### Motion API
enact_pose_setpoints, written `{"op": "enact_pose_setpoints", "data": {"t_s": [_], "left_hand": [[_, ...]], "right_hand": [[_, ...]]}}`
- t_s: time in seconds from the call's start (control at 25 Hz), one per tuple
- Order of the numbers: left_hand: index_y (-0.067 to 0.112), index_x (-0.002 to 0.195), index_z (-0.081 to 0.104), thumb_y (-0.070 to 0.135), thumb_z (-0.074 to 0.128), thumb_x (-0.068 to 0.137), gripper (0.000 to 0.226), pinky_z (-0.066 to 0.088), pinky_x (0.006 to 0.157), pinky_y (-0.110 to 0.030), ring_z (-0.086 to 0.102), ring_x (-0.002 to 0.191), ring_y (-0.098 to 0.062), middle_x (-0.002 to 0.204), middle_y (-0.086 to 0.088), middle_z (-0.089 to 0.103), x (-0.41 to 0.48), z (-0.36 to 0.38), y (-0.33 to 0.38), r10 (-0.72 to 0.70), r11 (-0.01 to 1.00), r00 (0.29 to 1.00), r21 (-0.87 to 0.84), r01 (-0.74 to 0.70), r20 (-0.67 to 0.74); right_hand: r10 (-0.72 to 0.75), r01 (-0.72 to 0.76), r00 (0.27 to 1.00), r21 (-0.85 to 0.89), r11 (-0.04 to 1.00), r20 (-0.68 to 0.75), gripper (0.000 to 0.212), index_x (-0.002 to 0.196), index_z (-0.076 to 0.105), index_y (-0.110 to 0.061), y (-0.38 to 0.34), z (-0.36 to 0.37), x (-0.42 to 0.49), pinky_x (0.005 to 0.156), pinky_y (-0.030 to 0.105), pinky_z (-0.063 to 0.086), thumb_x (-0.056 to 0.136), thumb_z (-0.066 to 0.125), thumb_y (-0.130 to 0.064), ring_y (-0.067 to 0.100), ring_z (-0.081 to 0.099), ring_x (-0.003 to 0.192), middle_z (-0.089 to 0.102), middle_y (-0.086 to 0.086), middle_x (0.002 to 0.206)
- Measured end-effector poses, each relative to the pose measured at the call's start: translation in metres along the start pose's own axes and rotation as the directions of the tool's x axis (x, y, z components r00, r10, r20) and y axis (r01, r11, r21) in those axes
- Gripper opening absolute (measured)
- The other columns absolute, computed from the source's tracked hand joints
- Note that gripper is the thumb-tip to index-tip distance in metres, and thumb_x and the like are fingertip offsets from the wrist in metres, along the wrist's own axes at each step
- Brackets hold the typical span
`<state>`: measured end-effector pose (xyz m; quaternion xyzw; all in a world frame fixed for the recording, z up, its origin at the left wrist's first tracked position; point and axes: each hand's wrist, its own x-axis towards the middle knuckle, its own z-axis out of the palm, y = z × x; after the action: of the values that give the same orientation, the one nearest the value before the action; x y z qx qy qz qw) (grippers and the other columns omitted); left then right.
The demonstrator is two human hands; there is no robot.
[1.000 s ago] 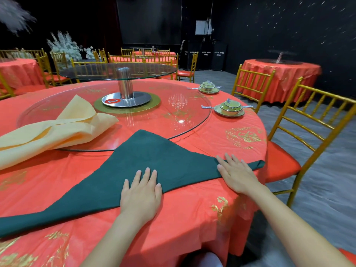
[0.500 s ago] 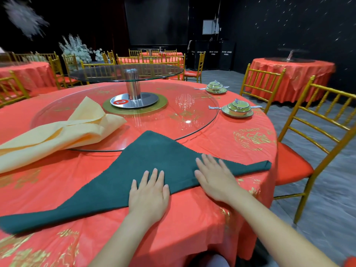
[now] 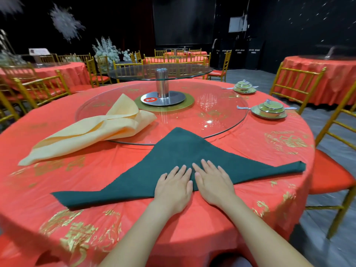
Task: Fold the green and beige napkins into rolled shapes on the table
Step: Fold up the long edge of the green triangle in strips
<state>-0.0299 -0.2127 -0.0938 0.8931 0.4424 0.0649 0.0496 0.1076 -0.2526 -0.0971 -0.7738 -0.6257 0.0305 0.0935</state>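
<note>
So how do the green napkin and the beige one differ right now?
The green napkin lies flat as a wide triangle; the beige napkin is loosely bunched, with puffy folds. The left hand and right hand press flat on the green napkin's near edge; nothing touches the beige napkin. Shared: each lies partly on the red tablecloth and partly on the glass turntable, and neither is rolled yet.
</note>
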Motion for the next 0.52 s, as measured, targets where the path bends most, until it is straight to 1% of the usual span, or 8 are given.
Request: {"op": "enact_pose_setpoints", "data": {"t_s": [0.08,0.2,0.28,0.52], "left_hand": [[0.029,0.149,0.013,0.040,0.017,0.100,0.051,0.007,0.115,-0.044,0.004,0.145,-0.015,0.158,0.005,0.008,-0.007,-0.003,-0.020,-0.030,0.999,1.000,0.025,0.030,0.003],[0.028,0.150,0.009,0.041,0.015,0.100,0.052,-0.004,0.114,-0.054,-0.001,0.146,-0.017,0.159,0.004,0.004,-0.017,-0.009,-0.049,-0.112,0.993,0.993,0.043,0.110,0.032],[0.028,0.150,0.007,0.041,0.014,0.100,0.052,-0.007,0.112,-0.057,-0.004,0.146,-0.017,0.159,0.004,0.002,-0.024,-0.013,-0.065,-0.127,0.991,0.991,0.045,0.125,0.045],[0.028,0.150,0.006,0.044,0.013,0.100,0.053,-0.006,0.114,-0.054,-0.009,0.145,-0.015,0.159,0.006,-0.001,-0.041,-0.020,-0.108,-0.120,0.992,0.992,0.029,0.119,0.041]], "right_hand": [[-0.007,0.006,1.000,-0.021,1.000,-0.009,0.049,0.149,0.015,-0.033,0.000,0.000,0.001,0.117,0.036,0.006,0.100,0.012,-0.038,0.013,0.005,0.145,0.010,-0.002,0.158],[-0.007,0.007,1.000,-0.032,0.999,-0.005,0.049,0.149,0.015,-0.034,0.000,0.000,0.001,0.117,0.036,0.006,0.100,0.011,-0.038,0.013,0.004,0.145,0.010,-0.002,0.158],[-0.004,0.004,1.000,-0.037,0.999,0.005,0.049,0.149,0.014,-0.034,0.001,-0.001,0.001,0.117,0.036,0.007,0.100,0.011,-0.038,0.013,0.004,0.145,0.010,-0.003,0.158],[-0.001,0.001,1.000,-0.046,0.999,0.009,0.049,0.149,0.014,-0.035,0.000,-0.002,0.002,0.117,0.035,0.007,0.099,0.010,-0.037,0.013,0.005,0.145,0.010,-0.002,0.158]]}}
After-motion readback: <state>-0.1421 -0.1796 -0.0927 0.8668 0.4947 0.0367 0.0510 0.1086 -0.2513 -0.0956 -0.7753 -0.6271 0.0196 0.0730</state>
